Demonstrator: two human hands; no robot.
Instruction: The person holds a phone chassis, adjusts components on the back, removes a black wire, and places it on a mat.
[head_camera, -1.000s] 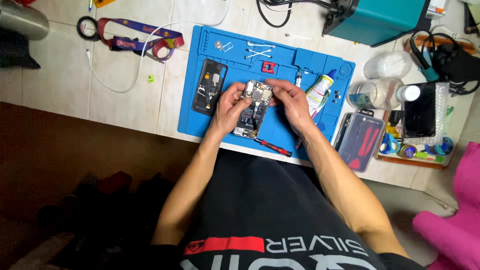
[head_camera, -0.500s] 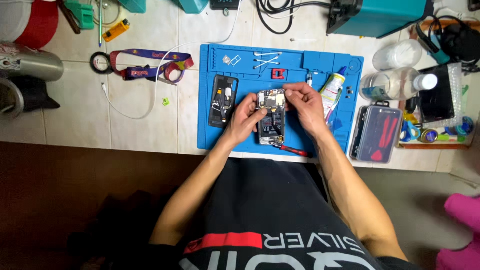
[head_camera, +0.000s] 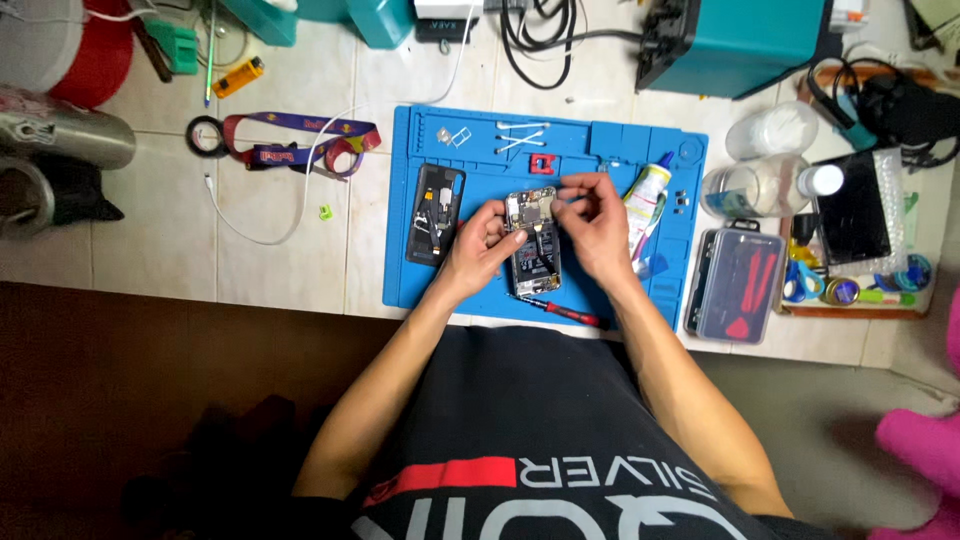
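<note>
Phone teardown, midway

Left hand grips the opened phone; right hand pinches something tiny at its far end. Back cover already off, board still in.

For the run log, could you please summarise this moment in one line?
left hand: steadies opened phone | right hand: fingertips at its top | surface: blue mat

head view, straight down, mid-distance

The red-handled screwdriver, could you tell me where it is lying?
The red-handled screwdriver lies on the blue mat's near edge, just below the opened phone.
</note>
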